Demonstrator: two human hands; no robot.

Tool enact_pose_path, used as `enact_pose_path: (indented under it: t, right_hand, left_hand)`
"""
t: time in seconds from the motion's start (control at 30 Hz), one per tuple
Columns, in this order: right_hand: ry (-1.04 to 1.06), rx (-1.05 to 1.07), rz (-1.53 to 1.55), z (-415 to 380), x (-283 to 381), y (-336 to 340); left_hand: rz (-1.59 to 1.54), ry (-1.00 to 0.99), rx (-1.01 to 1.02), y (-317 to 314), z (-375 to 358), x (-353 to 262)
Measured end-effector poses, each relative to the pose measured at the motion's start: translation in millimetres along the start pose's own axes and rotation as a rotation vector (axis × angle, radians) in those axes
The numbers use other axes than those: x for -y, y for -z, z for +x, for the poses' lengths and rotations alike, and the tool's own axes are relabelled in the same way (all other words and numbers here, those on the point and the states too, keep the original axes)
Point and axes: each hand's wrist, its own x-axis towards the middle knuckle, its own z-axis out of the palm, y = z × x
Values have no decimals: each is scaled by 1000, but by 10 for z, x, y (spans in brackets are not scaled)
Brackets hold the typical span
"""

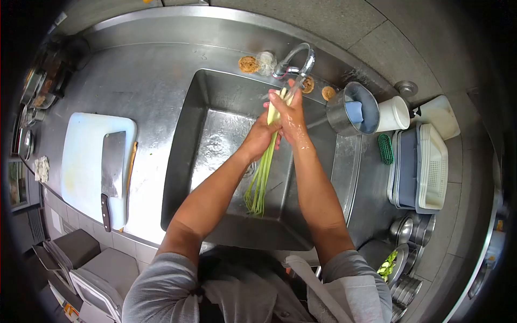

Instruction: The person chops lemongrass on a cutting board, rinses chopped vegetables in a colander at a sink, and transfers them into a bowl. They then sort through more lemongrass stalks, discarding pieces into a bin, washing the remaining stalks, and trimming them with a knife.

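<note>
The left hand (pixel 261 139) and wet right hand (pixel 292 119) curl closed around slender, smooth green-and-white stalks (pixel 264 175), beneath a curved, shiny metal faucet (pixel 311 59), over a rectangular steel sink (pixel 218 126). Leftward, a broad-bladed cleaver (pixel 112 164) lies on a pale, round-cornered cutting board (pixel 81 156).

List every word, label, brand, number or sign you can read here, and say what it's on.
None can be read.
Cleaver: no legible mark on blade or handle.
White tub: no legible label on the visible side.
Colourful item at the lower left: too small and blurred to tell.
</note>
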Motion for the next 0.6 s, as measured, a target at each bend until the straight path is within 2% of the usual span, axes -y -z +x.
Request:
enact_pose_path:
  t: [0.07,0.13,0.17,0.2,0.27,0.37,0.43,0.57,0.6]
  right_hand:
    - [-160,115,-62,-43,154,109]
    - [-279,354,162,87,-149,565]
    - [-229,306,125,5,-201,514]
    - [-180,256,84,-77,-251,461]
    - [-78,150,-97,-333,-309,398]
    - [-227,8,-175,-885,-137,349]
    - [-362,139,-172,-1045,-278,623]
    - [-444,104,-36,-1285,-360,679]
    - [-452,111,-13,-1301,-388,657]
  left_hand:
    - [-2,-51,18,10,129,-94]
    - [-121,-59,-27,-57,246,-200]
    - [-178,-65,-50,-112,271,-268]
    - [-184,4,-163,-216,231,-421]
    - [-203,-10,-159,-234,316,-389]
    - [-288,-77,-84,-210,398,-302]
    - [-319,-131,-105,-251,358,-370]
    - [-207,36,-75,-215,436,-245]
    - [-148,28,-122,-236,443,-223]
